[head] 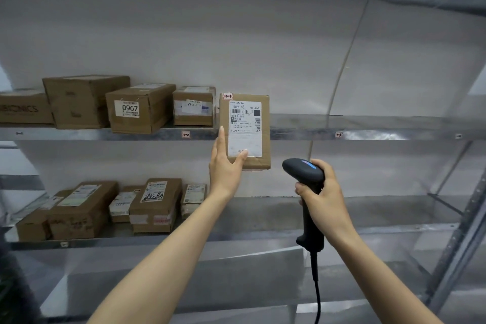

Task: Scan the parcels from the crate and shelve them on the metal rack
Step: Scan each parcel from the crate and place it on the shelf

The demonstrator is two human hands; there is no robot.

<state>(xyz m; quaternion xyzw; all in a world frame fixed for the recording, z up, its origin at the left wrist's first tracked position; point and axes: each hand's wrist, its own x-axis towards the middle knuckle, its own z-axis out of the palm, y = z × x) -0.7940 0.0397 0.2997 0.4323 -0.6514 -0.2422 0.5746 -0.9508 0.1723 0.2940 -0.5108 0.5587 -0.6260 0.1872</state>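
Parcel (245,132) is pinched at its lower left corner by the left hand (225,167), thumb on the label (246,123), in front of the rack (368,135) middle shelf edge. Right hand (324,198) grips the scanner (305,171) handle, near its lower right. Shelved boxes (140,108) stand further left.

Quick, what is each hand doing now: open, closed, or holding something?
Left hand: holds the parcel, thumb on its label.
Right hand: grips the scanner.

Matt brown cardboard parcel (246,131), shiny galvanised metal rack (368,134), matt black plastic scanner (305,173)
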